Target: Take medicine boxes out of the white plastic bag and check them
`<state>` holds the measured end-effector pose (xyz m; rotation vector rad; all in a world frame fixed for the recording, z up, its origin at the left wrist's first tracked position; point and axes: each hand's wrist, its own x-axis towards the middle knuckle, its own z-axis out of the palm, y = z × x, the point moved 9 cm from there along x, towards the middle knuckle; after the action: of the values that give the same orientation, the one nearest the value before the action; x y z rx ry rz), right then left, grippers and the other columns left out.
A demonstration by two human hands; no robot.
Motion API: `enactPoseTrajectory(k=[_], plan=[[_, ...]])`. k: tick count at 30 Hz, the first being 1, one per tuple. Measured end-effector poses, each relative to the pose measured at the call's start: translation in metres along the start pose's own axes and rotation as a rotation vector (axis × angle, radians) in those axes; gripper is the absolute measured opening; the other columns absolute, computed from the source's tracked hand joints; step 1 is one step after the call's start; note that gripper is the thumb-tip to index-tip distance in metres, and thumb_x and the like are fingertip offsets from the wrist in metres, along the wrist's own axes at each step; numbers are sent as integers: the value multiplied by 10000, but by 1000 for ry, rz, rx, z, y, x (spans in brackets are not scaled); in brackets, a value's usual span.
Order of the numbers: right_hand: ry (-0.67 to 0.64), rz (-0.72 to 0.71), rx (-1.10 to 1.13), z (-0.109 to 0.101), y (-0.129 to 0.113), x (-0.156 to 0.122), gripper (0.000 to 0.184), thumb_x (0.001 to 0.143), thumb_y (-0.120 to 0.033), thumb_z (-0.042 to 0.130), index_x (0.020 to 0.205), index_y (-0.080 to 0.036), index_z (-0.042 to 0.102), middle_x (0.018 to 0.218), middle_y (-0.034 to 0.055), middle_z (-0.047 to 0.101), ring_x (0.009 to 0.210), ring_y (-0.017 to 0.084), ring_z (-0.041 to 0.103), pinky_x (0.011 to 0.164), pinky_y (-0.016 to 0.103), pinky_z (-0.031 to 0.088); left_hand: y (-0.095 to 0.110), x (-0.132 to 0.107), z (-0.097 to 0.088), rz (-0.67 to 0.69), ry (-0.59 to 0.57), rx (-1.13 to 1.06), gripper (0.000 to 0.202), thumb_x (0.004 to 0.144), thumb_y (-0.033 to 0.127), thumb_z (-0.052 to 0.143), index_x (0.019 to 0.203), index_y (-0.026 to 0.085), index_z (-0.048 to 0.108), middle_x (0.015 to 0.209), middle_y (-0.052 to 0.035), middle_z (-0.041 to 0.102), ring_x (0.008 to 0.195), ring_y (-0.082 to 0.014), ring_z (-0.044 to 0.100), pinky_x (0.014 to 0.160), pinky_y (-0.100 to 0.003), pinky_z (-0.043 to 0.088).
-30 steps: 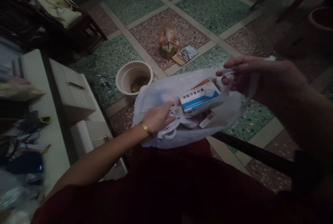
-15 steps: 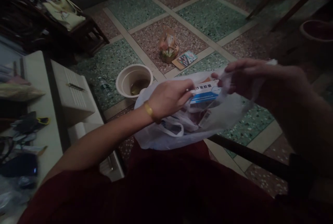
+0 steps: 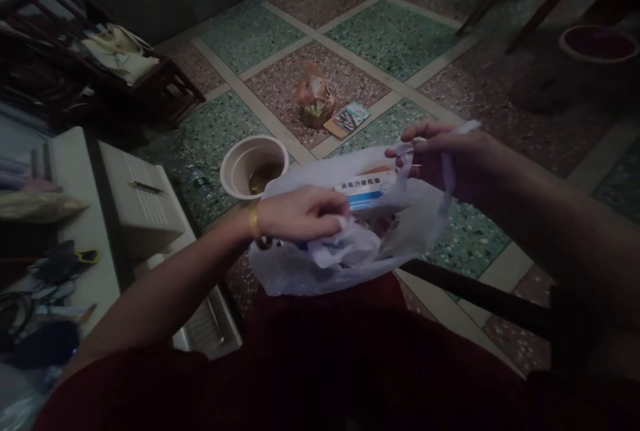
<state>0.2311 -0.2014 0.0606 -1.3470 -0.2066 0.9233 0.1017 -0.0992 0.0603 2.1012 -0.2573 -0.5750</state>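
A white plastic bag (image 3: 300, 274) rests on my lap with its mouth open upward. Inside it lies a white and blue medicine box (image 3: 367, 189) with printed characters, its near left part hidden by my fingers. My left hand (image 3: 303, 214), with a yellow band at the wrist, is closed on a bunched white part of the plastic bag at the near left. On the far right side, my right hand (image 3: 440, 151) grips the bag's handle, and a white end pokes out above the knuckles. Other contents of the bag are too dim to make out.
A white bucket (image 3: 230, 167) with liquid stands on the tiled floor. Beyond it are a filled plastic bag (image 3: 316, 97) and a colourful flat booklet (image 3: 349, 119). Left are open drawers (image 3: 143, 194) and a cluttered tabletop (image 3: 97, 277); a wooden chair (image 3: 175, 87) stands behind.
My left hand has moved left and slightly down, away from the medicine box, and now bunches the bag's plastic. The box's printing shows more fully. The view has shifted a little.
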Motion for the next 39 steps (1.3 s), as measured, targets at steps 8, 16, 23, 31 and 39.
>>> enactPoseTrajectory(k=[8, 16, 23, 31, 39], plan=[[116, 95, 249, 2, -7, -8, 159, 656, -62, 457, 795, -138, 459, 698, 45, 426, 595, 77, 455, 506, 151, 396, -70, -45, 26, -234, -62, -50, 404, 819, 353, 519, 1181, 178, 560, 889, -19, 636, 688, -106, 554, 597, -194, 410], [34, -98, 280, 3, -40, -38, 136, 620, -107, 494, 736, -126, 426, 679, 23, 316, 639, 72, 438, 558, 166, 403, -77, -21, -38, -539, 582, 590, 537, 883, 571, 439, 1214, 163, 549, 798, -72, 649, 790, -241, 607, 690, -312, 417], [47, -101, 288, -13, -39, -36, 215, 591, -118, 573, 757, -133, 437, 726, 41, 369, 653, 80, 420, 564, 189, 396, -99, -4, -31, -466, 427, 203, 537, 852, 629, 411, 737, 159, 643, 667, -27, 603, 619, -146, 512, 556, -249, 291], [51, -97, 263, -11, -38, -39, 223, 573, -135, 591, 736, -138, 438, 694, 34, 305, 626, 86, 393, 519, 175, 370, -106, 23, -21, -450, 524, -21, 459, 835, 496, 520, 524, 160, 484, 476, 28, 395, 492, -98, 351, 514, -260, 207], [114, -122, 280, -32, -44, -28, 237, 542, -124, 650, 747, -143, 533, 800, 71, 514, 683, 105, 508, 574, 193, 467, -28, 3, -69, -2, 725, -658, 173, 808, 249, 561, 702, 154, 462, 694, 28, 499, 614, -59, 457, 610, -183, 376]])
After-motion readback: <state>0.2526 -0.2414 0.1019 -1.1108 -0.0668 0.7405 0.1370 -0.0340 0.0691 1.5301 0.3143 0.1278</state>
